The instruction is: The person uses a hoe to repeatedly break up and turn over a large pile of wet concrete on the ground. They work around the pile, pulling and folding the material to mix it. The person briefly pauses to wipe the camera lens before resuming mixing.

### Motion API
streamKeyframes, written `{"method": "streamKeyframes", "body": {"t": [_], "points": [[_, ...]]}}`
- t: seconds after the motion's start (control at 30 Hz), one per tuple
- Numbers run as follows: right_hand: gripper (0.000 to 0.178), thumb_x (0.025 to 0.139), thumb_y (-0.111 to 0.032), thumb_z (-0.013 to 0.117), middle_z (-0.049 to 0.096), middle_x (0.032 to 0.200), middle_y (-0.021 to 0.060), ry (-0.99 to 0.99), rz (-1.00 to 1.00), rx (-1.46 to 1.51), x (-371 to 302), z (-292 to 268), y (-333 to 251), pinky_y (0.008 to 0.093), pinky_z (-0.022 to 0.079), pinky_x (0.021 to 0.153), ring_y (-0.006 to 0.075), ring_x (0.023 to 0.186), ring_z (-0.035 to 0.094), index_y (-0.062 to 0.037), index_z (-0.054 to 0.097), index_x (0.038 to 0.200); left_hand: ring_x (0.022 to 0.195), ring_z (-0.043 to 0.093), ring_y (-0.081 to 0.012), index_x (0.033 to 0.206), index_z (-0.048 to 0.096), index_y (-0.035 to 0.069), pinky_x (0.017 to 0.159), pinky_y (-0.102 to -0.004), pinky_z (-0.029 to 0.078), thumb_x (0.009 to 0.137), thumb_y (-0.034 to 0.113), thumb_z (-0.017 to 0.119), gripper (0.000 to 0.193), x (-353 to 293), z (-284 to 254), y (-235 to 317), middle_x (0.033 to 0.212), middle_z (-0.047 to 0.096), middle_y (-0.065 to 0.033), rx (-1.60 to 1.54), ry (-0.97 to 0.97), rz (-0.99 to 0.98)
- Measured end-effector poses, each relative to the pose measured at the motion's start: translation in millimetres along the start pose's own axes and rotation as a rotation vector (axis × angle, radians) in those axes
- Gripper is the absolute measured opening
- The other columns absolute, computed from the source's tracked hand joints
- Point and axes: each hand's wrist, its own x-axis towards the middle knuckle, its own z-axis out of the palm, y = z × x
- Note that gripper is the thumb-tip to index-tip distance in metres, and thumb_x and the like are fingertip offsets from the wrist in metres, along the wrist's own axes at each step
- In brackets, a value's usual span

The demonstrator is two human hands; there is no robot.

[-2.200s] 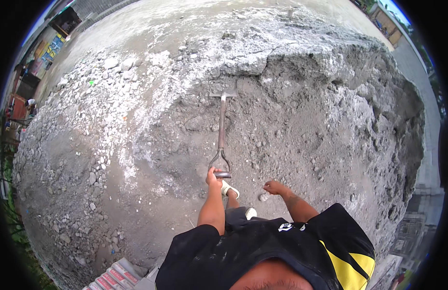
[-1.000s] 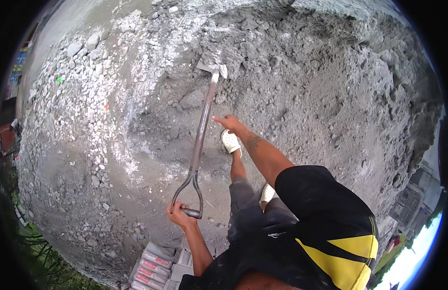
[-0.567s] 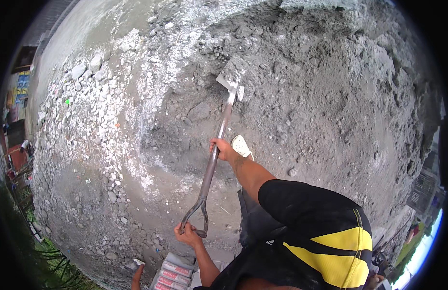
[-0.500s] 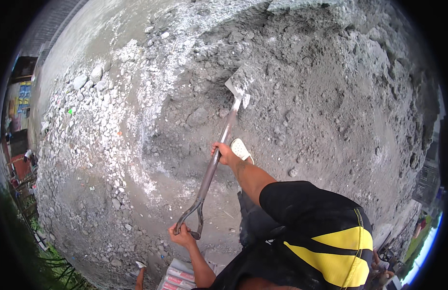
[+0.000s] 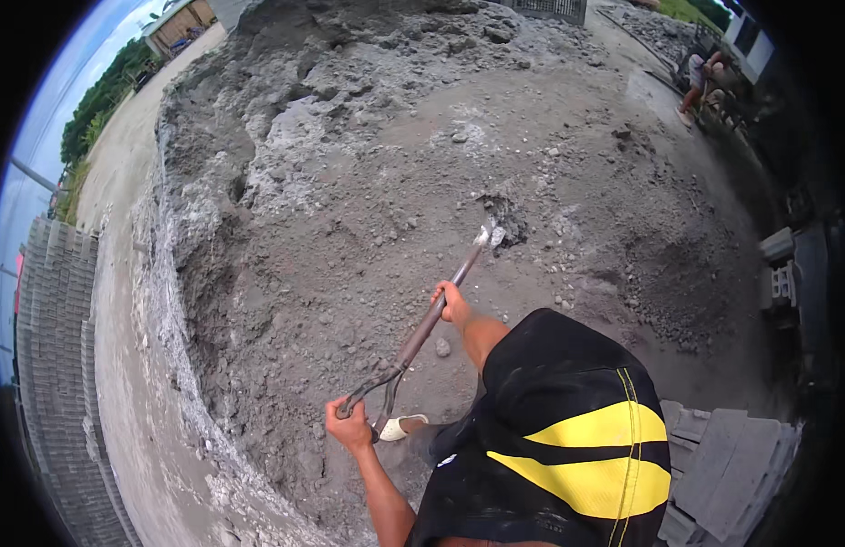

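Grey sand [image 5: 509, 221] is riding on my shovel [image 5: 422, 334], out before me, as I am swinging right, leaving the white stones of moments ago; my right hand [image 5: 452, 304] is clamping the shaft [image 5: 463, 270], my left hand [image 5: 348, 424] gripping the handle [image 5: 388, 399], digging seemingly becoming carrying.

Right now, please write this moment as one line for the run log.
left hand: holds shovel by forked handle | right hand: grips shaft | gray material: at blade end | pale shoe: near left hand
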Motion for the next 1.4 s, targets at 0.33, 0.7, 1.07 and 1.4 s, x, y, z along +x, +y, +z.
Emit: {"method": "streamKeyframes", "body": {"t": [0.33, 0.7, 1.07, 1.4], "points": [[0.016, 0.076, -0.012, 0.053, 0.039, 0.049, -0.0036, -1.006, -0.521, 0.746, -202.5, -144.1, -398.7, 0.0212, 0.038, 0.043, 0.0064, 0.042, 0.04, -0.0054, 0.043, 0.065, 0.053, 0.053, -0.025, 0.082, 0.054, 0.005, 0.049, -0.0326, 0.042, 0.057, 0.004, 0.064, 0.027, -92.4, 222.3, 265.1, 0.062, 0.051, -0.0082, -0.143, -1.084, 1.401], [0.02, 0.077, -0.014, 0.052, 0.037, 0.05, -0.0024, 0.052, 0.071, -0.194, -36.9, -90.1, -167.8, 0.0251, 0.04, 0.043, 0.0112, 0.043, 0.037, -0.0112, 0.04, 0.061, 0.064, 0.061, -0.0156, 0.095, 0.058, 0.004, 0.056, -0.0269, 0.047, 0.063, 0.0, 0.066, 0.033, -112.0, 102.2, 135.9, 0.078, 0.063, -0.0071, -0.074, -0.321, 0.152], [0.01, 0.08, -0.008, 0.051, 0.05, 0.064, 0.0091, -0.285, 0.894, -1.517, -99.4, -114.4, 247.1, 0.0323, 0.047, 0.053, 0.0205, 0.056, 0.051, 0.0004, 0.047, 0.079, 0.044, 0.042, -0.0122, 0.09, 0.046, 0.006, 0.042, -0.0258, 0.036, 0.074, 0.001, 0.054, 0.019, -299.5, -7.1, 131.4, 0.056, 0.043, -0.0021, -0.797, 1.167, -0.671], [0.052, 0.083, -0.041, 0.044, 0.052, 0.103, 0.0222, -1.472, 0.199, -2.425, -203.8, 2.8, 317.7, 0.0431, 0.04, 0.083, 0.0345, 0.1, 0.049, 0.0033, 0.048, 0.111, 0.053, 0.045, -0.0123, 0.084, 0.047, 0.006, 0.046, -0.0259, 0.038, 0.072, -0.001, 0.052, 0.015, -88.3, -61.6, -93.8, 0.062, 0.045, -0.0024, -1.079, 1.614, -0.558]]}}
